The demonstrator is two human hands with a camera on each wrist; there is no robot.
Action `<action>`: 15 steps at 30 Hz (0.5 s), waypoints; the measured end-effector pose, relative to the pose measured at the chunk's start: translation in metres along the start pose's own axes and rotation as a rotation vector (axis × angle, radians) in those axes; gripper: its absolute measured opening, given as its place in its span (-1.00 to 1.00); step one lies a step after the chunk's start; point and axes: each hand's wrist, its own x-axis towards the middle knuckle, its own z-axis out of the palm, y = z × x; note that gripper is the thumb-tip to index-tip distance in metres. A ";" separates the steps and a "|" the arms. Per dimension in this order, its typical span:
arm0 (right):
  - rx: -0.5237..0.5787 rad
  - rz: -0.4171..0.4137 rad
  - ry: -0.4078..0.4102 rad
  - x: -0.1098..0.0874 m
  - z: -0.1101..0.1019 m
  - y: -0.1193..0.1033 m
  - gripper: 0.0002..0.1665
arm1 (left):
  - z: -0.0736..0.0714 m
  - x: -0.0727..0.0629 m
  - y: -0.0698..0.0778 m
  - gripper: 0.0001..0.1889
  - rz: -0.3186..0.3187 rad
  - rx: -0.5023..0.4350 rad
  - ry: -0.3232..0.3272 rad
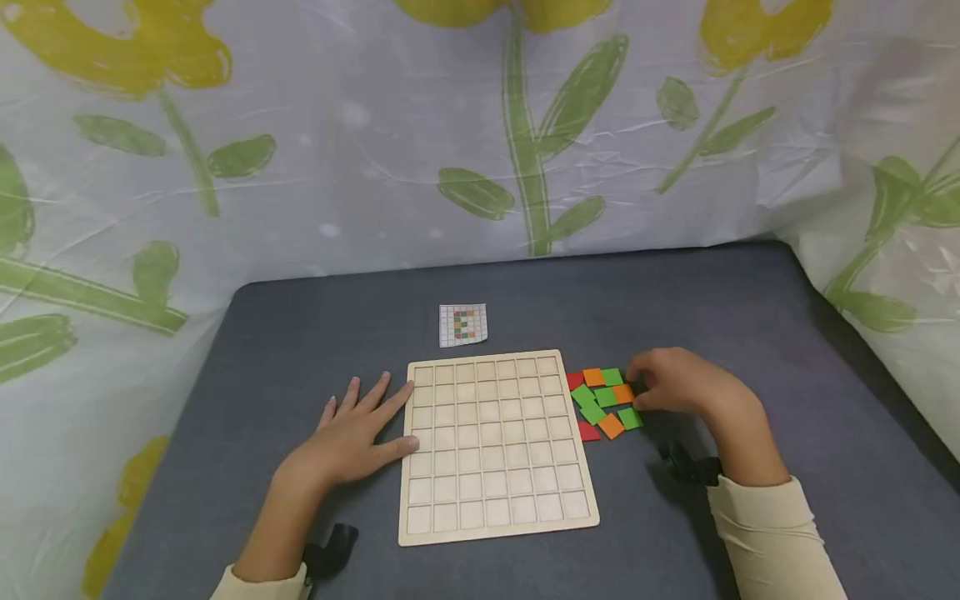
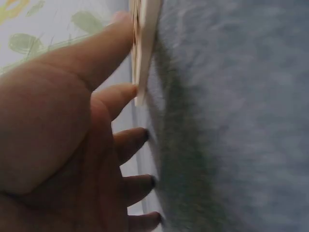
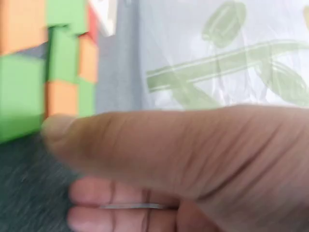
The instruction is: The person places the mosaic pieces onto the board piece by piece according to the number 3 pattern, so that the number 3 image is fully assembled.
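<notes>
A square wooden grid board (image 1: 495, 539) lies on the table. My left hand (image 1: 341, 446) is spread along its left side, thumb and index fingertip on the frame. In the left wrist view, the thumb (image 2: 108, 46) reaches the board's edge (image 2: 146, 53), while the other fingertips are down by the table. My right hand (image 1: 686, 385) is at the right side of a cluster of coloured tiles, its fingers bent and apart from the thumb. The right wrist view has the thumb tip (image 3: 60, 126) right at an orange tile (image 3: 63, 96), beside a green tile (image 3: 19, 96).
The red, orange and green tiles (image 1: 591, 412) lie flat against the board's right edge, some overlapping. Behind the board is a small printed card (image 1: 462, 325) with a coloured grid pattern. A flower-printed curtain (image 1: 360, 167) hangs along the back edge of the grey table (image 1: 337, 325).
</notes>
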 end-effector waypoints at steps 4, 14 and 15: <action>0.018 0.022 -0.020 0.004 -0.005 -0.002 -0.75 | -0.007 0.003 0.001 -0.07 -0.021 -0.016 -0.059; 0.033 0.035 -0.009 0.010 -0.003 -0.007 -0.70 | -0.014 0.000 0.004 -0.05 -0.018 -0.039 -0.072; 0.029 0.037 -0.005 0.010 -0.003 -0.007 -0.70 | -0.014 0.000 0.004 -0.06 -0.016 -0.043 -0.070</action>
